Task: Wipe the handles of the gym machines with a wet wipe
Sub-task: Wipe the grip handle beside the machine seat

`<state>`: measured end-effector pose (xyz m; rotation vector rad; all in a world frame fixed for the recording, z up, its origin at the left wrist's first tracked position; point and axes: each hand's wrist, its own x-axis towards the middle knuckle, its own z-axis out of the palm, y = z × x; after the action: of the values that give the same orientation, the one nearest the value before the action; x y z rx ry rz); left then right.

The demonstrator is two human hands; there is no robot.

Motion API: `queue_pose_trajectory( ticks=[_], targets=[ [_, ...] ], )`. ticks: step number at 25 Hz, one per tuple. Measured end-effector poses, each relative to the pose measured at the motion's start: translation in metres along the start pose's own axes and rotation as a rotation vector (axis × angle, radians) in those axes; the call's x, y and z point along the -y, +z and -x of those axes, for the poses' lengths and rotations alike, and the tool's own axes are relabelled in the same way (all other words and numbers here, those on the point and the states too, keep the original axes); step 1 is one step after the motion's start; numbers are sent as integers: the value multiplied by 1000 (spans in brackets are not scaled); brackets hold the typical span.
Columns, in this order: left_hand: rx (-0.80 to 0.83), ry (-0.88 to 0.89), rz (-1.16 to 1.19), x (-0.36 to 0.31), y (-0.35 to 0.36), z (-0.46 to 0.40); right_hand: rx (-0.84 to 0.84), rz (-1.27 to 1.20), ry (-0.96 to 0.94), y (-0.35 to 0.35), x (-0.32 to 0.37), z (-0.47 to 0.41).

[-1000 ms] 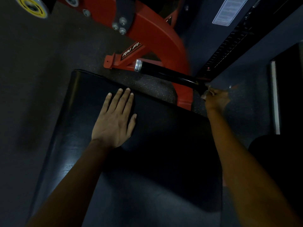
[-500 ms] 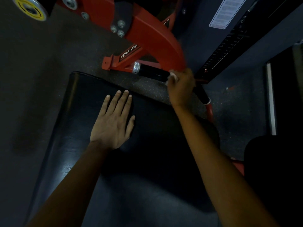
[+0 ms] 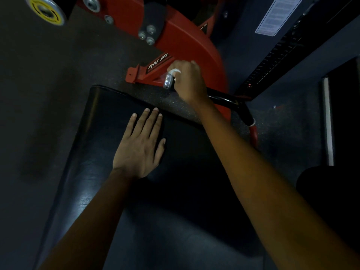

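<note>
A black handle bar (image 3: 224, 98) with a silver end cap (image 3: 168, 81) juts from the red machine frame (image 3: 187, 43), just beyond the black seat pad (image 3: 93, 145). My right hand (image 3: 188, 80) grips the bar's capped end, fingers curled round it with a white wet wipe (image 3: 174, 71) bunched under them. Only a small crumple of the wipe shows. My left hand (image 3: 140, 145) lies flat on the seat pad, fingers straight and together, holding nothing.
A yellow-labelled round pivot cap (image 3: 45, 11) sits at the top left. A dark weight stack with a white label (image 3: 272, 18) runs along the top right. Dark rubber floor (image 3: 48, 75) lies left of the pad. Another black pad (image 3: 331, 201) is at the right.
My right hand has slid with the wipe leftward along the bar, from its bent far end to the silver-capped end. My left hand has stayed flat on the pad.
</note>
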<state>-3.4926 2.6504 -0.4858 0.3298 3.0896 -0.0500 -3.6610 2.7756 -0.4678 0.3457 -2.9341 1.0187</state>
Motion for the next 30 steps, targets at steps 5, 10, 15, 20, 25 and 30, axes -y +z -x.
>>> queue_pose_trajectory(
  ticks=[5,10,15,20,25,30],
  targets=[
    [22,1,-15,0,0,0,384,141,5,-22,0,-27],
    [21,-5,-9,0,-1,0,547,236,85,-32,-15,-32],
    [19,-1,-10,0,-2,0,637,318,257,-49,-80,-25],
    [22,2,-9,0,-1,0,683,371,348,-79,-143,-9],
    [25,3,-19,0,-2,0,540,354,473,-79,-173,9],
    [18,3,-9,-1,-1,0,487,333,473,-80,-171,15]
  ],
)
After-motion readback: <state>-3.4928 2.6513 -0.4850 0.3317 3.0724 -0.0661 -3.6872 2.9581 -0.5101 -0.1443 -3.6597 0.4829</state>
